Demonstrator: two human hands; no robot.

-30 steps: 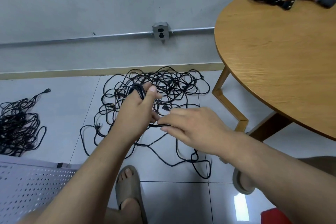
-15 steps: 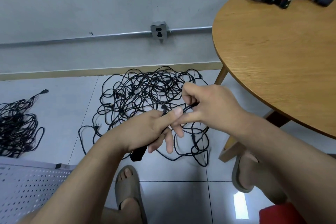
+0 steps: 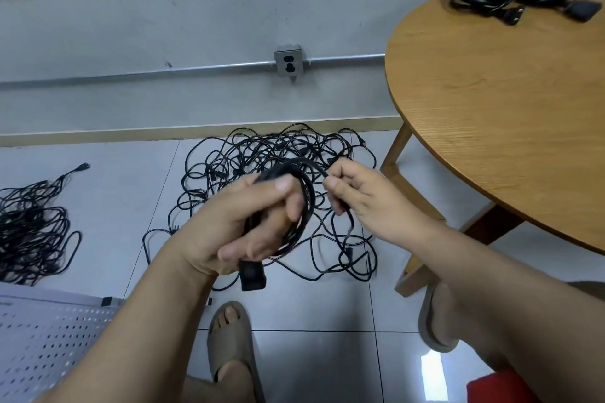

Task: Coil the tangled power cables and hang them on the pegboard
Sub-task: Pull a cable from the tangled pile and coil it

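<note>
I see a grey concrete wall [image 3: 131,26] carrying a metal conduit [image 3: 196,69] and steel outlet box [image 3: 288,61], pale grey floor tiles [image 3: 311,363], a round wooden table [image 3: 507,124] at right.

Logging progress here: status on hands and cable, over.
Left hand grips coiled cable, plug hanging below. Right hand pinches its free run. Tangled pile on floor behind; pegboard lower left.

Bare left forearm [image 3: 137,321] and right forearm [image 3: 491,271], short plain nails on the fingers [image 3: 283,185]. Chunky taupe open-toe slides on bare feet: left sandal [image 3: 229,347] showing toes, right sandal [image 3: 429,321] side-on.
</note>
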